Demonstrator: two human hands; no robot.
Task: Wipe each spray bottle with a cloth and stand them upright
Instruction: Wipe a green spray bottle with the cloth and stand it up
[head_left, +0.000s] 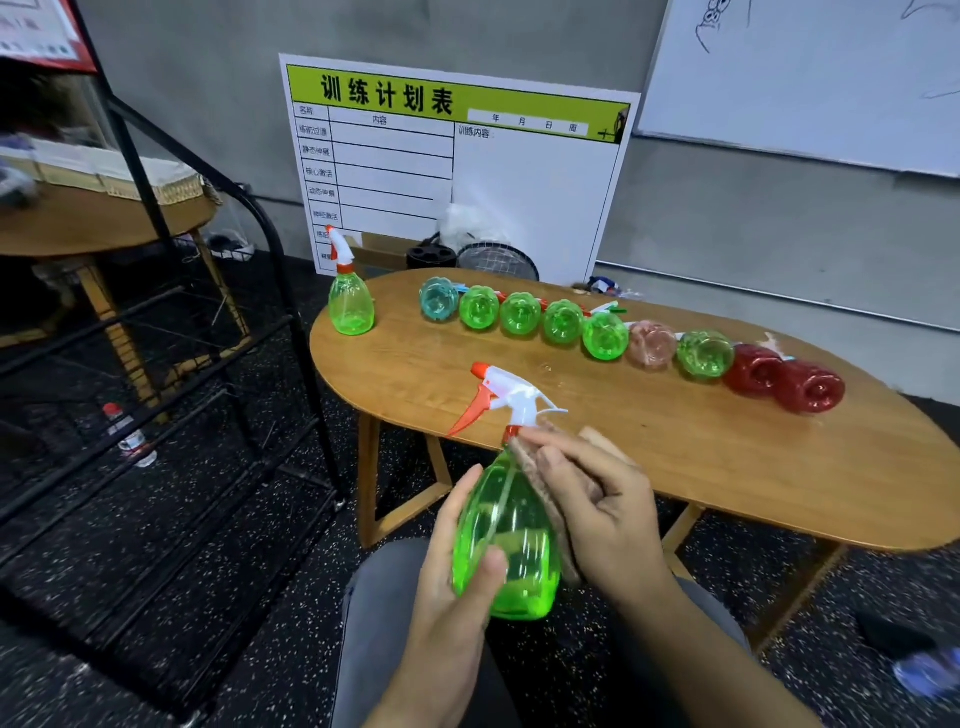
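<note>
A person's left hand (457, 561) wraps around the lower body of a green spray bottle (506, 540) in the lower centre of the frame, fingers behind and thumb across the front, holding it upright off the table and over the lap, apparently so the plastic can be reached on every side. The right hand (597, 504) presses a brownish cloth (550, 499) against the bottle's right flank from the neck downward, fingers curled over the fabric to keep it flat on the curved surface. The white and orange trigger head (506, 397) points toward the upper left, clear of both hands.

On the wooden oval table (675, 467) behind, 1 green bottle (350, 304) stands upright at the left end, set apart from the rest, which suggests it is already wiped. To its right, 9 bottles lie on their sides in a row (623, 338) running toward the right of the frame, bases toward the camera: 1 teal, 6 green, 1 pinkish and 2 red at the far end would make 10, so the exact count is hard to settle from this angle. Lying flat, they appear to be waiting their turn.

A white training-schedule board (457, 171) leans against the grey wall in the upper centre.
</note>
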